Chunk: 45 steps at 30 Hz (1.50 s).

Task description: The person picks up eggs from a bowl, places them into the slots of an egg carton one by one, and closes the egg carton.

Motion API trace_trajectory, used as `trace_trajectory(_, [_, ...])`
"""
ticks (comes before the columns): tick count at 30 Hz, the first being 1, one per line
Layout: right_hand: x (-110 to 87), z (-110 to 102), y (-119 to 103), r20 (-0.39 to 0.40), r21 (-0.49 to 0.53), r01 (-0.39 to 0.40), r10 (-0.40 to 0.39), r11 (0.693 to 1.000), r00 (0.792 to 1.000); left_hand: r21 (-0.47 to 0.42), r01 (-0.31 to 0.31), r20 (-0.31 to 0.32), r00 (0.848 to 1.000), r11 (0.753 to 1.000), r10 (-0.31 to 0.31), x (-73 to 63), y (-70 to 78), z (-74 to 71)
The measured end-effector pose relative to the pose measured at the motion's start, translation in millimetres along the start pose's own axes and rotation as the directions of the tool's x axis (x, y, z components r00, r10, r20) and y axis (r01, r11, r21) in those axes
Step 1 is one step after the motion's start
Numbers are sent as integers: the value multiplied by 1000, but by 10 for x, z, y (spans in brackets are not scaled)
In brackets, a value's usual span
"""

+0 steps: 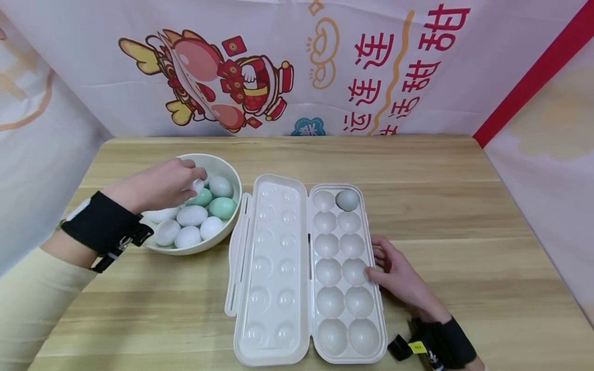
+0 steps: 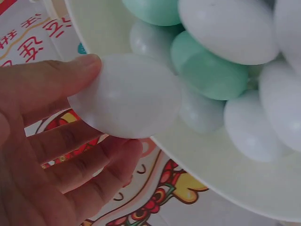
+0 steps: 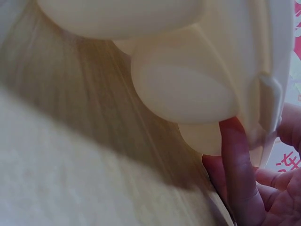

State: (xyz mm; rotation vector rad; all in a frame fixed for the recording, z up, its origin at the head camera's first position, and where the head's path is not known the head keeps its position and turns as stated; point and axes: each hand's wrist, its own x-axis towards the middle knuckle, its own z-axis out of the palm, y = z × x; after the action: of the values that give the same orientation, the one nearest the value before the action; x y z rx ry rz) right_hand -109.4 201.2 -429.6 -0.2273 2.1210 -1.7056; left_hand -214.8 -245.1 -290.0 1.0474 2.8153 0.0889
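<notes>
My left hand (image 1: 155,184) is over the bowl at the left, pinching a white egg (image 2: 134,96) between thumb and fingers. White and green eggs (image 1: 223,207) fill the cream bowl (image 1: 237,181) beneath it. Beside the bowl lies a white egg box (image 1: 330,301), lid folded out to the left. One pale blue-grey egg (image 1: 347,200) sits in its far right cup. At the box's right edge, my right hand (image 1: 399,275) grips the rim, thumb on top. The right wrist view shows fingers (image 3: 237,160) under the rim, against the rounded underside of the cups.
The open lid (image 1: 274,345), with its latch flap (image 1: 235,278), reaches close to the bowl's right side. Everything stands on a wooden table (image 1: 441,206). A printed cloth (image 1: 278,26) hangs behind it.
</notes>
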Motion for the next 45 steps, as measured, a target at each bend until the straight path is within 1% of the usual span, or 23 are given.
trace_trajectory(4, [-11, 10, -11, 0, 2, -23, 23, 1000, 1000, -20, -1, -30, 1000, 1000, 0, 25, 84, -110])
trace_trajectory(8, [-21, 10, -13, -8, 5, -31, 31, 1000, 999, -29, -20, -57, 998, 999, 19, 87, 177, -220])
trace_trajectory(10, [-27, 7, -15, -12, 4, -36, 36, 999, 999, -23, -42, -78, 996, 999, 40, 134, 235, -266])
trace_trajectory(12, [-33, 5, -21, -12, 3, -45, 45, 999, 999, -20, -48, -89, 995, 999, 46, 183, 307, -315])
trace_trajectory(18, [-12, 18, -14, 10, -2, -28, 28, 1000, 1000, 30, -65, -105, 992, 997, 68, 316, 545, -419])
trace_trajectory(20, [-7, 23, -11, 14, -2, -25, 25, 1000, 1000, 34, -87, -117, 989, 996, 91, 371, 613, -429])
trace_trajectory(24, [-5, 25, -17, 7, -8, -28, 28, 1000, 1000, 23, -143, -150, 978, 989, 145, 511, 706, -438])
trace_trajectory(30, [-9, 22, -24, -8, 1, -39, 39, 999, 999, 0, -196, -149, 970, 981, 194, 741, 795, -428])
trace_trajectory(34, [-12, 24, -20, -6, 12, -33, 33, 999, 999, 0, -252, -167, 954, 968, 248, 864, 833, -385])
trace_trajectory(37, [-12, 28, -15, -3, 11, -30, 30, 999, 1000, -4, -283, -174, 945, 959, 278, 933, 864, -363])
trace_trajectory(40, [-10, 29, -15, -4, 8, -31, 31, 999, 999, -13, -298, -172, 941, 954, 292, 994, 899, -358])
trace_trajectory(45, [-8, 20, -27, -2, 3, -42, 42, 999, 999, -24, -309, -143, 942, 951, 303, 1095, 947, -342])
